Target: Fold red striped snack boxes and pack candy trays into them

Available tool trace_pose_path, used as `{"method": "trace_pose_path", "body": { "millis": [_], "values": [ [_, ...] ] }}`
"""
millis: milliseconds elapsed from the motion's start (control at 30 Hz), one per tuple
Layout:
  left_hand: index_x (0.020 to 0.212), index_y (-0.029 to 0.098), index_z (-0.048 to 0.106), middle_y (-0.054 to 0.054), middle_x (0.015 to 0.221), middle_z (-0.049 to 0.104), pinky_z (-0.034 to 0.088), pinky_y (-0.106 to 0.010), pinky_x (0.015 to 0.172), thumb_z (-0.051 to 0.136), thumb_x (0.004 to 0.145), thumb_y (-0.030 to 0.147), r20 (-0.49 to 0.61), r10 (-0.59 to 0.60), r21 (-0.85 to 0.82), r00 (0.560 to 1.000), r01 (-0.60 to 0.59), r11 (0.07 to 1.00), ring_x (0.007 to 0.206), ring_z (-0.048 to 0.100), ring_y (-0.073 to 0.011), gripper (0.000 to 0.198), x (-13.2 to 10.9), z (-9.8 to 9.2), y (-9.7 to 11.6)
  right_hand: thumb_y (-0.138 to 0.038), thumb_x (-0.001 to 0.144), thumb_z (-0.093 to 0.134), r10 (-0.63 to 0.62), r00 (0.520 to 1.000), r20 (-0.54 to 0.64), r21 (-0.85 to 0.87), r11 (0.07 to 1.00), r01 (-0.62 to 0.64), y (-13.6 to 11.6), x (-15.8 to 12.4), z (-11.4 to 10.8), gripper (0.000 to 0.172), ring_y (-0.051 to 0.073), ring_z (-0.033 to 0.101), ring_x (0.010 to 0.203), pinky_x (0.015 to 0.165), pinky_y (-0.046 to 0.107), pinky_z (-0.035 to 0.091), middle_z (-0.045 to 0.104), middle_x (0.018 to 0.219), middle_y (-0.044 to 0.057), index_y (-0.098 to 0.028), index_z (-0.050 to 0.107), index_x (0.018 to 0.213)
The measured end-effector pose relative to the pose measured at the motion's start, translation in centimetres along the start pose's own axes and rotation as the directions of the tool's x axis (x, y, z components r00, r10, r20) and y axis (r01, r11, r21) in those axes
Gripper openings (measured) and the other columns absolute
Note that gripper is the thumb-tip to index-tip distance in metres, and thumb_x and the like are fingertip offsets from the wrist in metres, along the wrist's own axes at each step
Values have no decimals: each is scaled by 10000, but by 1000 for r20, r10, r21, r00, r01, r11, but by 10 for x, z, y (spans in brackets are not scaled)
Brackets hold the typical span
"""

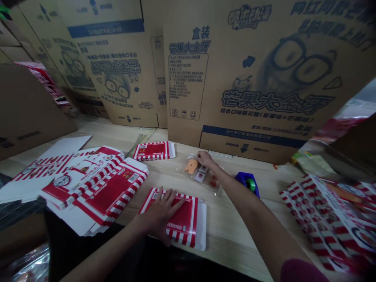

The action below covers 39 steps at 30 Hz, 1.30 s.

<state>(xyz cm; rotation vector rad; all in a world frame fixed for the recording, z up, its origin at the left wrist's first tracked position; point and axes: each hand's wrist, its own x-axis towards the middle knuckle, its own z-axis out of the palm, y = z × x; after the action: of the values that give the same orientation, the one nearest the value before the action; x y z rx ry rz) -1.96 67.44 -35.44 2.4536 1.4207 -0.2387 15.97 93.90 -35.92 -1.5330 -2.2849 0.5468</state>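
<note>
My left hand [161, 214] lies with fingers spread on a red carton with red-and-white striped edges [188, 215], near the table's front edge; the carton's white end flap sticks out to the right. Farther back, my right hand [205, 158] has its fingers closed at the top of a clear plastic packet [210, 181]. Inside the packet are an orange shaped piece, small white squares with dark prints and something reddish. Another striped red carton [154, 151] lies flat to the left of the packet. Right of my right forearm sits a blue tape dispenser [248, 183] with green tape.
Flat striped cartons [108, 188] are piled on the left of the wooden table [229, 231]. Stacked striped boxes [331, 223] stand at the right edge. Large printed cardboard boxes [185, 86] wall off the back. A yellow-green packet [314, 162] lies at the back right.
</note>
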Motion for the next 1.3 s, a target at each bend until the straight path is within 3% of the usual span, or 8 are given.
{"method": "trace_pose_path", "body": {
  "millis": [167,367,500,667,800,933,1100,1300],
  "values": [
    [1513,212,143,-265,1523,215,108,-642,1102,805,402,555,-128,-5,5,992,6,1000,1397,183,-481,1338,-9,18,0,-142,872,428,-15,977,-214,80,996,33,8,-50,-41,153,148,566,716,665,245,412,622,760,36,-149,578,842],
    [1468,157,282,-248,1408,372,164,-619,1092,769,457,517,-272,-189,-35,943,187,982,1304,328,-461,1179,-30,22,3,-238,874,448,-70,928,-365,268,947,177,2,-137,-83,292,159,583,684,641,270,445,634,867,55,-161,528,1145],
    [1455,135,275,-255,1395,368,117,-638,1095,752,470,503,-372,-249,-66,894,242,968,1316,300,-453,1155,-37,24,5,-231,869,441,-133,959,-250,224,956,191,8,-189,-70,391,186,582,722,693,314,457,635,875,70,-181,593,1226],
    [1460,153,243,-233,1383,381,111,-622,1106,733,494,439,-440,-252,-94,862,234,968,1302,323,-433,1121,-38,24,13,-169,886,399,-205,978,-35,165,964,208,13,-217,-49,439,196,569,780,729,317,444,591,885,72,-201,585,1282],
    [1464,180,235,-220,1389,379,95,-624,1108,758,460,447,-454,-214,-90,865,195,977,1306,320,-431,1163,-35,25,18,-264,958,401,-389,898,207,203,915,349,-2,-224,-45,369,193,559,882,830,327,429,580,944,61,-285,585,1277],
    [1478,181,201,-223,1426,347,65,-622,1117,766,451,508,-417,-168,-83,893,147,986,1334,301,-418,1217,-30,30,18,-297,951,447,-379,852,361,57,921,386,-14,-227,-35,350,227,524,1038,1046,528,260,570,1039,60,-345,573,1275],
    [1452,154,277,-229,1410,378,68,-620,1117,781,440,512,-360,-143,-75,922,124,989,1322,322,-421,1185,-27,30,14,-283,918,493,-362,872,328,202,929,310,-14,-230,-13,256,276,454,1238,1119,607,19,564,1240,75,-315,674,1097],
    [1452,193,291,-208,1425,383,107,-617,1116,769,456,539,-313,-54,-103,948,22,994,1338,311,-427,1157,-27,27,12,-244,904,460,-250,956,155,551,825,126,-2,-239,2,307,214,556,1165,1051,435,377,633,1192,85,-229,523,1204]
  ]
}}
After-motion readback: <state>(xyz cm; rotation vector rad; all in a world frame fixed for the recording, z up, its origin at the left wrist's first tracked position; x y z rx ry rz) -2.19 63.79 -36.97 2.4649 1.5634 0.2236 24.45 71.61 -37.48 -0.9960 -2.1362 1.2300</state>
